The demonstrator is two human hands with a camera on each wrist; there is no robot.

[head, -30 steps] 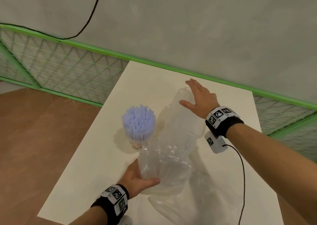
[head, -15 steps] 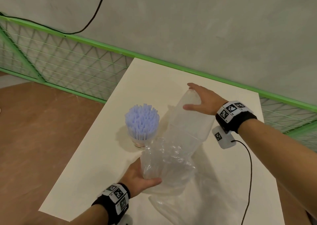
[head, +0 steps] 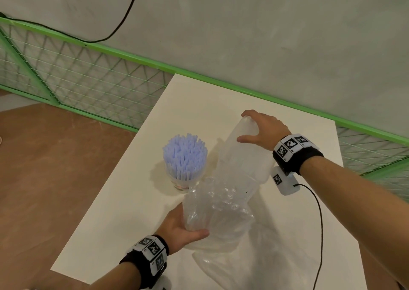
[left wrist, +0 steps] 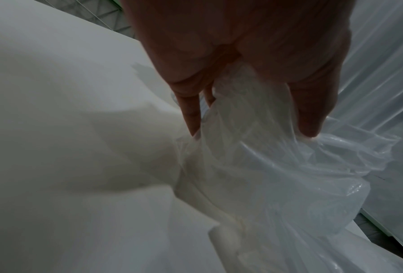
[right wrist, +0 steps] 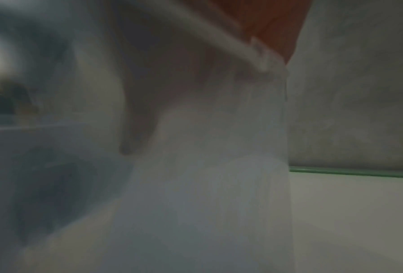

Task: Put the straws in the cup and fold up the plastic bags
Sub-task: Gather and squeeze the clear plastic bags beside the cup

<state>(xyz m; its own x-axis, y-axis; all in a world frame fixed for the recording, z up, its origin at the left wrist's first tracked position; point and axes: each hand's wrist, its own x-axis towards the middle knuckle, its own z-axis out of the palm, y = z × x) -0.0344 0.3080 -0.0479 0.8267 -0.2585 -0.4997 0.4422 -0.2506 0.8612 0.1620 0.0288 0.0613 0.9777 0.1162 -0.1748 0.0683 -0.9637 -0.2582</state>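
Note:
A clear cup (head: 180, 184) packed with lavender straws (head: 184, 154) stands upright on the white table (head: 124, 212). Just right of it a long clear plastic bag (head: 241, 170) stretches between my hands, raised off the table. My left hand (head: 186, 225) grips its crumpled near end, thumb in front and fingers behind. In the left wrist view the left hand (left wrist: 251, 129) pinches the bunched plastic bag (left wrist: 277, 175). My right hand (head: 245, 126) curls over the bag's far end. The right wrist view is blurred, with the plastic bag (right wrist: 207, 184) covering most of the lens.
A second clear bag (head: 254, 265) lies flat at the near right of the table. A black cable (head: 319, 223) trails from my right wrist. A green mesh fence (head: 88, 75) and a grey wall stand behind the table; brown floor lies left of the table edge.
My right hand lay flat on the bag's far end; now its fingers have curled round that end. The left hand keeps its hold on the near end.

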